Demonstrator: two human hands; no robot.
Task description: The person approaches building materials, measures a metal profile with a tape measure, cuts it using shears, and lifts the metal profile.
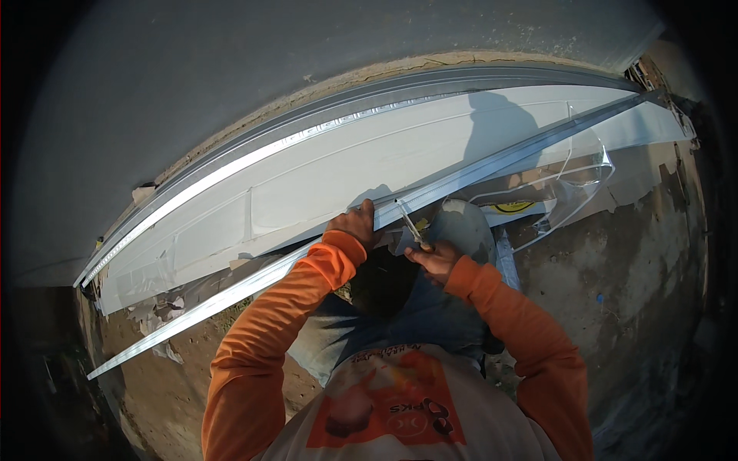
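A long, silvery metal channel (492,167) runs slantwise before me, from the lower left to the upper right. My left hand (355,223) is closed round it near its middle. Just right of that grip, my right hand (438,261) is closed on a slim metal hand tool (412,223), held by its handle end. The tool's tip meets the channel's near side; its exact kind is too small to make out. My knee in blue jeans (463,230) is close under the channel, beside the tool.
Beyond the channel lies a long white panel (323,173) with clear film on parts of it. More metal profiles (254,150) lie along the grey wall (200,77). Crumpled clear plastic wrap (588,180) and torn cardboard (642,180) are at the right on the dirty ground (615,261).
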